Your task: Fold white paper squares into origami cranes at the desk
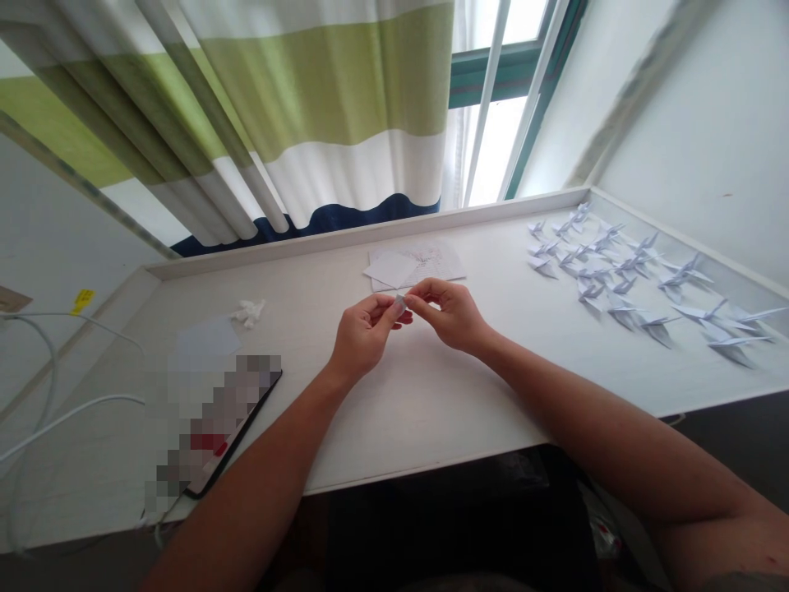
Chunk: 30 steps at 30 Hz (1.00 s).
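Bare forearms (246,501) reach across the desk (425,419), its pale wood-grain surface bordered by a raised white rim. The left hand (363,337) and right hand (449,314) meet above the middle of the desk, their fingers (421,294) pinched narrowly on a small folded paper piece (401,302), held clear of the surface. Its crisp, thin layers look easy to crush: too firm a pinch could dent or tear them, and a slackened grip could let so light a piece drop or spring open.

Just beyond lie loose white paper sheets (414,266), one with faint markings. To the right, dozens of origami cranes (616,271) stand close together, their sharp, papery wings nearly touching, so a stray elbow or draught from the window (493,148) could knock them askew. On the left are a white paper scrap (248,312), a pale square sheet (206,341), and a black-edged phone (213,427), its face pixelated. A smooth white cable (67,415) curves beside it and could snag an arm. A striped green, white and navy curtain (320,107) hangs behind.
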{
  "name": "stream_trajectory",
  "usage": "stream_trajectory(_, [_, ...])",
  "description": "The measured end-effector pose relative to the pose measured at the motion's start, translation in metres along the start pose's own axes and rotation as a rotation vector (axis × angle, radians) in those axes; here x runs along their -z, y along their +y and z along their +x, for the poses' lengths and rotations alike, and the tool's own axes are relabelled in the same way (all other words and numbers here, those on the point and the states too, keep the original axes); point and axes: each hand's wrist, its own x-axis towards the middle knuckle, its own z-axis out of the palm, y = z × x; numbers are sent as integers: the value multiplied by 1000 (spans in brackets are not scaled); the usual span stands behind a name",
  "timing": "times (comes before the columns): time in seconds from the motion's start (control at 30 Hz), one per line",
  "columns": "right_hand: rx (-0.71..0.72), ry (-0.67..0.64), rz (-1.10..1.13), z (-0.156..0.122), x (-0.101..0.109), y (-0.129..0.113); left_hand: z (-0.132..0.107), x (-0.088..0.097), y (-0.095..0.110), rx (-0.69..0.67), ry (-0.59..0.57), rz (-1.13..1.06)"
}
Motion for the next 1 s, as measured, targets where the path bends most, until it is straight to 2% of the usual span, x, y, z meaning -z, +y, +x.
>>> stream_trajectory(0.2, [-64, -143, 70, 0, 2, 0, 1, 9, -1, -58, -59, 139])
stream_trajectory(0.33, [-105, -57, 213, 3, 2, 0, 1, 10, -4, -66, -93, 67])
stream_trajectory(0.43, [-120, -4, 308, 5, 4, 0, 2, 9, -8, -118, -45, 117])
stream_trajectory(0.7, [-207, -41, 364, 4, -2, -1, 5, 11, -14, -267, 73, 223])
stream_trajectory(0.87, [-230, -78, 330, 4, -1, 2, 4, 11, -9, -207, 76, 241])
stream_trajectory(1.0, [-176, -119, 315, 5, 4, 3, 5, 12, -10, -143, 85, 182])
